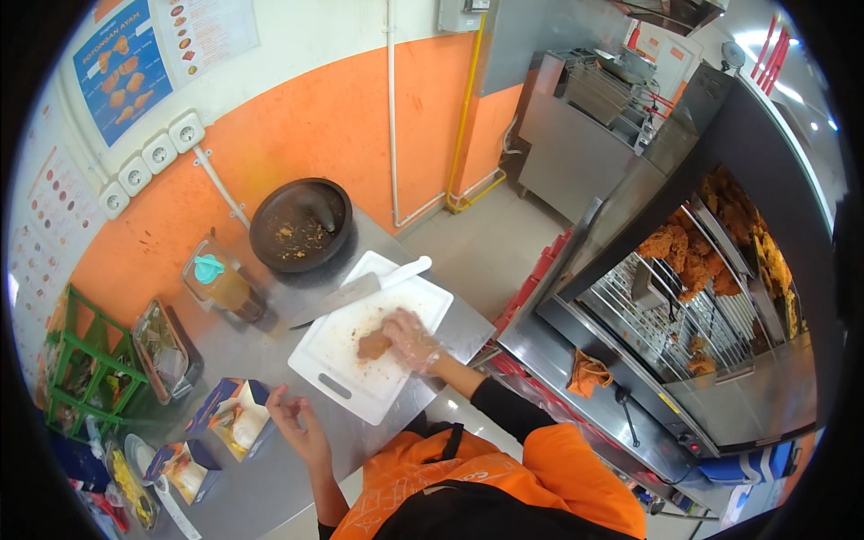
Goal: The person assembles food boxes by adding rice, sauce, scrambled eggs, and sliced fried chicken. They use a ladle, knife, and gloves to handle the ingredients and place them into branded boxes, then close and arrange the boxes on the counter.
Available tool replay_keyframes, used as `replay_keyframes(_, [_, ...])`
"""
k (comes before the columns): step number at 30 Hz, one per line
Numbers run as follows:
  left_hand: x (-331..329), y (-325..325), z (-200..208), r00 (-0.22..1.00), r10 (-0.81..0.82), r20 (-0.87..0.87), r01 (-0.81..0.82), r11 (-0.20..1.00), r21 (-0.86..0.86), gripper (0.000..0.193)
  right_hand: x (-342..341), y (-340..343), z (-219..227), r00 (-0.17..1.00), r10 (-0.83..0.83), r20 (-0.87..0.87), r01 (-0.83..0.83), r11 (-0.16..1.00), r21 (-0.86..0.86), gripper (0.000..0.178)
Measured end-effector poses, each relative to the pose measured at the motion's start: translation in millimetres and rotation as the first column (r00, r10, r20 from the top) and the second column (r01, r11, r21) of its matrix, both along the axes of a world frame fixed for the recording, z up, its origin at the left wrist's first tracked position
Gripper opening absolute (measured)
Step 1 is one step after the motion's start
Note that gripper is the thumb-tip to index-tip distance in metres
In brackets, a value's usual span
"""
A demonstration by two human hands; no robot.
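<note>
My right hand (412,342), in a clear plastic glove, has its fingers curled over a brown piece of fried chicken (373,345) on a white cutting board (337,382). Crumbs lie around the piece, and the palm covers part of it. Across the board's far left side rests a knife (360,290), its white handle pointing right. My left hand (301,427) is bare and raised over the steel table with the fingers apart, holding nothing. Close to its left stands an open blue-and-white box (236,414) with food inside; a smaller similar box (184,470) is beyond it.
At the table's back are a dark stone mortar (292,256) with a pestle and a jug (229,283) of brown liquid. Left are a tray (162,351) and a green basket (90,360). A warming cabinet (684,297) holding fried chicken stands right; a cloth (589,373) lies on its ledge.
</note>
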State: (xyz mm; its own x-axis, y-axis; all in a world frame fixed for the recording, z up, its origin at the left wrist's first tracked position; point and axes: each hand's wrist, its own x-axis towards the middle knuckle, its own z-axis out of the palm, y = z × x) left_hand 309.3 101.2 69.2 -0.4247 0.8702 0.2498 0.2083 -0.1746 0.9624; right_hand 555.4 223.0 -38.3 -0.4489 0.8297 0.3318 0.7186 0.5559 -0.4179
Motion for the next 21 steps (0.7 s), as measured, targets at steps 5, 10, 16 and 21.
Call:
replay_keyframes(5, [-6, 17, -12, 0.998, -0.043, -0.054, 0.043, 0.999, 0.009, 0.037, 78, -31, 145, 0.956, -0.246, -0.156, 0.240, 0.969, -0.059, 0.064])
replay_keyframes(10, [32, 55, 0, 0.965, -0.249, -0.087, 0.253, 0.966, 0.041, 0.038, 141, -87, 244, 0.709, -0.613, -0.348, 0.689, 0.707, 0.158, 0.038])
replay_keyframes(16, [73, 72, 3, 0.931, -0.362, -0.043, 0.364, 0.931, 0.038, 0.042, 216, -172, 346, 0.353, -0.724, -0.593, 0.803, -0.090, 0.589, 0.020])
replay_keyframes(21, [79, 83, -23, 0.865, -0.501, -0.030, 0.502, 0.864, 0.044, 0.037, 262, -165, 380, 0.051, -0.921, -0.386, 0.789, -0.200, 0.581, 0.026])
